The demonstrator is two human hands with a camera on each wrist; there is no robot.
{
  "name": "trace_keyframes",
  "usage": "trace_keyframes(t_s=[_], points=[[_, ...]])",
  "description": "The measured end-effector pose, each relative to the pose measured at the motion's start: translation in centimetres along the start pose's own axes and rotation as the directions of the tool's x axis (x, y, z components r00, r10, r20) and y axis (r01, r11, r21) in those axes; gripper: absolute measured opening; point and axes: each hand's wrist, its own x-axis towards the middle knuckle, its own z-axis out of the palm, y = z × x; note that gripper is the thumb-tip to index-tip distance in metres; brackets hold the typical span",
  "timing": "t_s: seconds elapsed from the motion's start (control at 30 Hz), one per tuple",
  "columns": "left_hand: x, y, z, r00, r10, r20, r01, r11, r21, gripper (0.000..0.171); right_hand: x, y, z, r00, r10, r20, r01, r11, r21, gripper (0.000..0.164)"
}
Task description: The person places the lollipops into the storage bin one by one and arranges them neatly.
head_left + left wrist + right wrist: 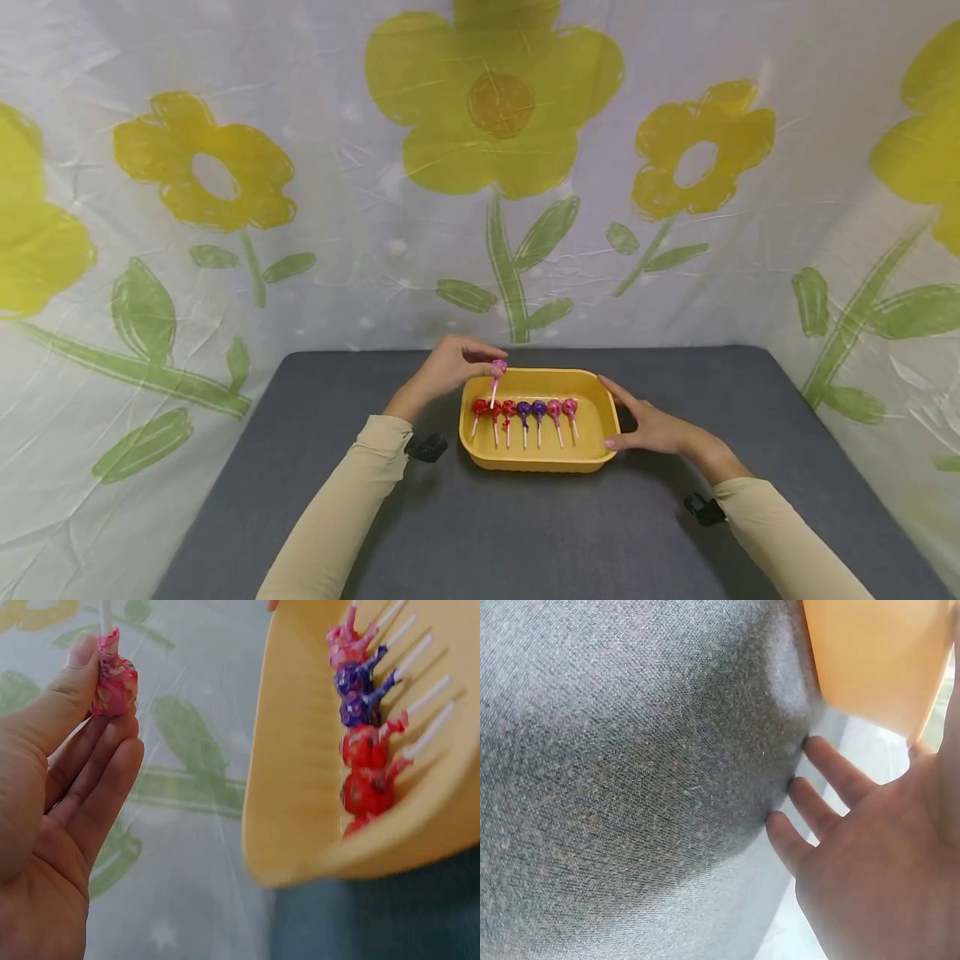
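My left hand (452,364) pinches a pink-wrapped lollipop (114,686) between thumb and fingers, above the back left of a yellow tray (600,417). In the head view its white stick points down. Inside the tray several lollipops lie in a row, sticks toward the near side: three red lollipops (495,408) at the left, two purple lollipops (531,408) in the middle, two pink lollipops (562,407) at the right. My right hand (651,427) spans the tray's right end, thumb at the near corner and index finger at the far one. Its other fingers (840,772) are spread, apart from the tray.
The tray stands toward the back of a dark grey cloth-covered table (510,533). Behind it hangs a pale curtain (337,250) printed with yellow flowers, which also lines both sides. Each wrist wears a black strap.
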Motion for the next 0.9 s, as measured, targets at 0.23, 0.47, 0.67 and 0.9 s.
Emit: trace_keyframes(t_s=[0.23, 0.47, 0.67, 0.9], points=[[1.5, 0.8, 1.7, 0.999, 0.025, 0.042, -0.025, 0.999, -0.021, 0.022, 0.0, 0.1, -0.1, 1.000, -0.011, 0.000, 0.011, 1.000, -0.003, 0.109], [2.7, 1.4, 2.6, 0.997, 0.035, 0.071, -0.037, 0.999, 0.029, 0.020, 0.0, 0.0, -0.3, 1.000, -0.012, 0.000, 0.012, 1.000, -0.005, 0.110], [3.6, 1.6, 3.3, 0.995, 0.055, 0.084, -0.057, 0.998, 0.019, 0.019, 0.1, -0.2, -0.4, 1.000, 0.010, 0.004, -0.010, 1.000, -0.004, 0.109], [4.4, 1.8, 4.2, 0.995, 0.049, 0.088, -0.048, 0.999, -0.021, 0.025, 0.1, 0.1, -0.2, 1.000, -0.018, 0.004, 0.017, 1.000, 0.006, 0.109]])
